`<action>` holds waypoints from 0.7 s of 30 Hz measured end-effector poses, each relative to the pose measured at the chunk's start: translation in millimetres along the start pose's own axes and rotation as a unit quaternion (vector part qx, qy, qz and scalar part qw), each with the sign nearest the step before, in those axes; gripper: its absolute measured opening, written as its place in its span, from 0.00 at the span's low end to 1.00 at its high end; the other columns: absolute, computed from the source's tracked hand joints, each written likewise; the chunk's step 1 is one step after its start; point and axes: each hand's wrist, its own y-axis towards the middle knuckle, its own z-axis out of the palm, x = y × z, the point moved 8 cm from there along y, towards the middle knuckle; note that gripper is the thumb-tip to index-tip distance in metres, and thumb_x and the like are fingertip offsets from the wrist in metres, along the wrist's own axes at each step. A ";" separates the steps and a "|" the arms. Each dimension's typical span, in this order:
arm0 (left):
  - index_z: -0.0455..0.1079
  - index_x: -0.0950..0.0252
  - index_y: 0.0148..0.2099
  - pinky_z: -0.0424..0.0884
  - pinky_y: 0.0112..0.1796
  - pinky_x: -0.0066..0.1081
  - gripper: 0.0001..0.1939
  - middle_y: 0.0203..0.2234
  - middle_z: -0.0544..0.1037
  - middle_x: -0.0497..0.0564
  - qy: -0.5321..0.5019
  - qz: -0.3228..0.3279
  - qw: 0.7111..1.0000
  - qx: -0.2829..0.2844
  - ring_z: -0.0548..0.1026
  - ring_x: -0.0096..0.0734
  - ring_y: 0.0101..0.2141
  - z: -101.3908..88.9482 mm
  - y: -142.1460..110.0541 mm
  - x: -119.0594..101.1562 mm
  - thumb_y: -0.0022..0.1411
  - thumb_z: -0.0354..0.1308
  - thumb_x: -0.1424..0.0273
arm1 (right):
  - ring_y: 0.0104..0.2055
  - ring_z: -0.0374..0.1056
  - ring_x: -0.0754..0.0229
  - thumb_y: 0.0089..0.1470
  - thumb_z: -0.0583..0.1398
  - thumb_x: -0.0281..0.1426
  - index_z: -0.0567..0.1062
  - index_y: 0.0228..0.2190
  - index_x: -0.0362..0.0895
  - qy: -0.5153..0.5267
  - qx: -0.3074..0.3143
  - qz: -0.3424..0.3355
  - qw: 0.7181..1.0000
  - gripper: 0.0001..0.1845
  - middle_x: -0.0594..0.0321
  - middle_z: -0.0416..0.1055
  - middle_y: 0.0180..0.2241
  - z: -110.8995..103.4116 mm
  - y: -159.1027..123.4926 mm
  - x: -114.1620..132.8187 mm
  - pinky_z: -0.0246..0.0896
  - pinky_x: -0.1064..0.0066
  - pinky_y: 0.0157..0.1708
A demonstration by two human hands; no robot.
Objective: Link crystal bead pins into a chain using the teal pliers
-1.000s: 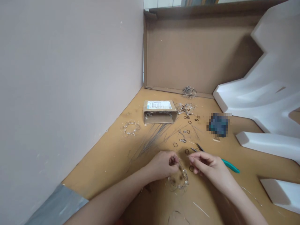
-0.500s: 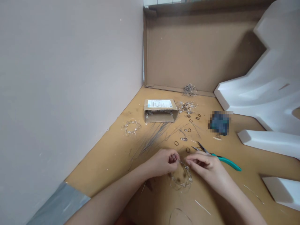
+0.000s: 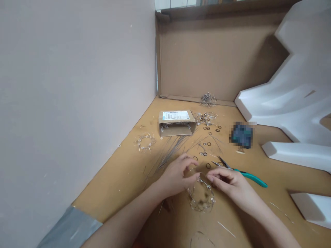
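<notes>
A small ring of bent silver wire with clear beads (image 3: 201, 198) lies on the brown cardboard surface (image 3: 124, 175) between my hands. My left hand (image 3: 178, 175) pinches its upper left end with thumb and forefinger, the other fingers raised. My right hand (image 3: 230, 184) pinches the wire ring's upper right part with its fingertips. Green-handled pliers (image 3: 243, 171) lie just behind my right hand, untouched.
A small open cardboard box (image 3: 176, 122) sits further back, with straight wires (image 3: 172, 150) fanned out before it and dark little rings (image 3: 209, 132) scattered to its right. Another beaded wire ring (image 3: 144, 141) lies left. White foam blocks (image 3: 292, 103) stand right; a pink wall (image 3: 72, 96) left.
The wire ring has dropped lower and rests flatter on the surface. My left hand's fingers have spread open above it. My right hand stays at the ring's right side.
</notes>
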 end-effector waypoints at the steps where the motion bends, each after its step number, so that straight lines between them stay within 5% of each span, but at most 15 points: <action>1: 0.68 0.62 0.45 0.65 0.35 0.25 0.13 0.42 0.70 0.51 -0.003 0.021 1.000 -0.003 0.68 0.25 0.32 -2.2 0.0 -5.9 0.56 0.55 0.69 | 0.27 0.65 0.61 0.49 0.57 0.41 0.76 0.25 0.46 0.008 0.003 0.001 1.000 0.13 0.63 0.72 0.24 1.4 0.1 0.7 0.59 0.70 0.27; 4: 0.69 0.62 0.45 0.64 0.33 0.23 0.12 0.37 0.73 0.49 -0.006 0.046 0.998 0.034 0.67 0.22 0.29 3.7 -0.3 -16.5 0.58 0.52 0.72 | 0.27 0.65 0.61 0.48 0.58 0.41 0.76 0.26 0.45 0.031 0.009 0.004 0.999 0.13 0.63 0.72 0.24 6.5 0.0 2.8 0.59 0.70 0.27; 13: 0.71 0.65 0.41 0.61 0.26 0.20 0.10 0.26 0.74 0.46 -0.085 -0.048 0.994 0.040 0.66 0.20 0.24 14.1 0.3 2.4 0.58 0.52 0.72 | 0.21 0.59 0.64 0.47 0.57 0.41 0.73 0.30 0.45 0.037 -0.026 0.014 0.999 0.13 0.68 0.64 0.18 7.7 0.9 -2.7 0.55 0.72 0.22; 21: 0.71 0.66 0.40 0.63 0.27 0.22 0.11 0.23 0.73 0.46 -0.111 -0.069 0.991 0.029 0.68 0.22 0.24 11.2 1.1 14.7 0.58 0.52 0.69 | 0.24 0.62 0.63 0.46 0.58 0.33 0.71 0.26 0.47 -0.189 0.029 0.012 0.981 0.03 0.67 0.68 0.23 14.5 -6.2 0.3 0.54 0.72 0.24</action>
